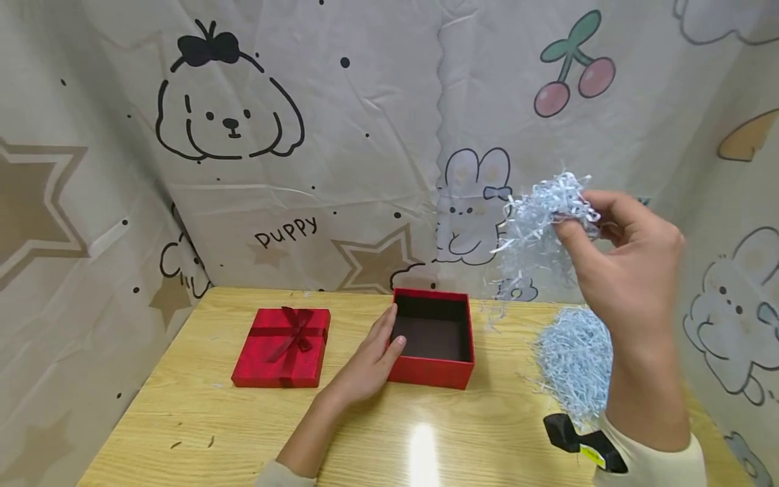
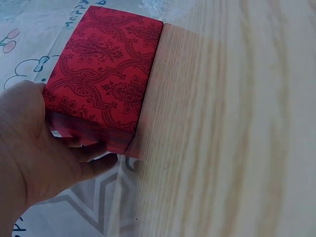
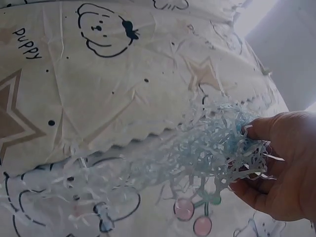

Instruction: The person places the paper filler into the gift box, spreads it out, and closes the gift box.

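An open red box (image 1: 432, 372) with a dark inside stands on the table. At its left wall is my left hand (image 1: 365, 365), fingers along the outside and thumb over the rim, holding the box steady. The left wrist view shows the dark damask pattern on the box's front (image 2: 106, 69), with the fingers against its side. My right hand (image 1: 633, 264) is raised above the table, pinching a loose tuft of pale blue shredded paper (image 1: 541, 216) between thumb and fingers. Strands trail down from the tuft, and the right wrist view shows them fanning out from the fingertips.
A heap of light blue shredded paper (image 1: 575, 358) lies on the right, partly hidden by my right forearm. To the left of the box sits a red lid (image 1: 262, 358) with a dark ribbon bow. A printed cloth (image 1: 365, 135) hangs behind the wooden table (image 1: 201, 419).
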Available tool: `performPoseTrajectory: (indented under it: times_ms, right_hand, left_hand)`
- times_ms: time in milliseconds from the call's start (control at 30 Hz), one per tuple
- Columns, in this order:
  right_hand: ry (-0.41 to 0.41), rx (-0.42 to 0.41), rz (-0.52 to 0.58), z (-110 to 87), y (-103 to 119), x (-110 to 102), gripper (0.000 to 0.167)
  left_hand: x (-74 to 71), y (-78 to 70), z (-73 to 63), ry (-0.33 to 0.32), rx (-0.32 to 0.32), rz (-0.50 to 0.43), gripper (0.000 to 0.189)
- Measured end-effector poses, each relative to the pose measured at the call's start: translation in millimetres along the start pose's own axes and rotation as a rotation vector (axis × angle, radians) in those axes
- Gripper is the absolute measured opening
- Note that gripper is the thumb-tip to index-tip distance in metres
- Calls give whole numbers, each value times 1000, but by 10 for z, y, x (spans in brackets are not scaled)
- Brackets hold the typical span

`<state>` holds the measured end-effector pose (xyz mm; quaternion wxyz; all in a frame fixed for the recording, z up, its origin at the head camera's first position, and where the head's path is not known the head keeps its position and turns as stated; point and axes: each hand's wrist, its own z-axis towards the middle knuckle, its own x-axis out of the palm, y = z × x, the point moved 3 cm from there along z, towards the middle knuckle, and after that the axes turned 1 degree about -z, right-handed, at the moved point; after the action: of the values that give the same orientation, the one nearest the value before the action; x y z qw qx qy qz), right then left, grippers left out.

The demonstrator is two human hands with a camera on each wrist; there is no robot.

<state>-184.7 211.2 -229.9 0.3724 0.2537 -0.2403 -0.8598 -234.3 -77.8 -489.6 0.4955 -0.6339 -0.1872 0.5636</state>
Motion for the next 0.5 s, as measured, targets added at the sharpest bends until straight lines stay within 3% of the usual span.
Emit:
performPoseTrajectory:
  times_ms: [267,400,500]
  right_hand:
    - [84,-78,20,8,213,257,17]
    - [143,-99,38,-65,160,439,17]
    - [203,-70,39,-176,44,613,18]
  left_hand:
    - [10,1,-6,-13,-9,2,72]
    - [13,-2,7,-17,-10,3,71]
    - [18,4,10,-18,-11,5,70]
